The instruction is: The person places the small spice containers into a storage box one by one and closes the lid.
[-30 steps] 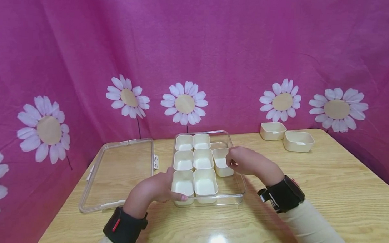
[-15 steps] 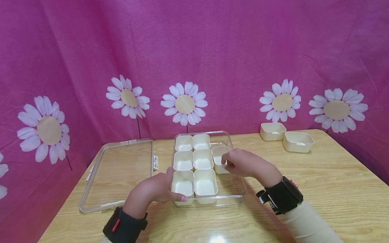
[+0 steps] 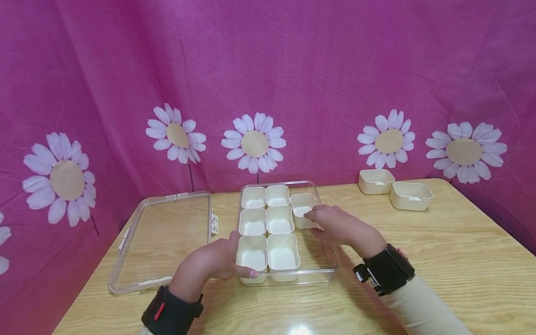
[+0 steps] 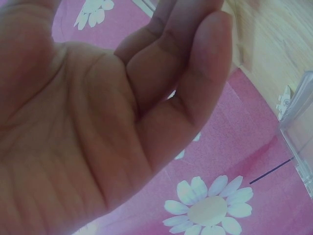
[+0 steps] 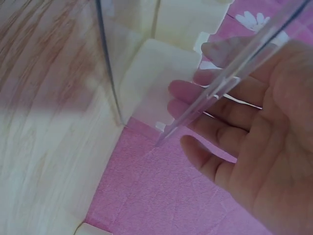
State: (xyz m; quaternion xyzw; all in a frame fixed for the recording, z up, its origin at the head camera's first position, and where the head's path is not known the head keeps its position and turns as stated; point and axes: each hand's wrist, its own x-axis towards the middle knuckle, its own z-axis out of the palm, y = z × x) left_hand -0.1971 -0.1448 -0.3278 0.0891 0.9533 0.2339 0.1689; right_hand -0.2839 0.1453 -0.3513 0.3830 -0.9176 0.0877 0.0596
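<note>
A clear plastic box [image 3: 322,276] stands on the table with several small cream bins inside, in two columns on its left. In the right column, one cream bin [image 3: 303,203] sits towards the back. My right hand [image 3: 343,226] holds this bin at its near right rim, index fingertip over the edge. In the right wrist view, the fingers [image 5: 188,152] are bent loosely, partly seen through the box's clear wall. My left hand [image 3: 216,257] rests round the box's front left corner, thumb along the front wall. Its fingers [image 4: 208,63] are gently curved in the left wrist view.
Two more cream bins [image 3: 376,181] stand at the back right of the wooden table [image 3: 424,271]. A clear lid [image 3: 159,242] with white clips lies left of the box. Behind the table hangs a magenta cloth [image 3: 324,80] with daisies.
My right hand has slid the bin in the right column towards the back of the box, shifting slightly left with it. The left hand has stayed at the front corner.
</note>
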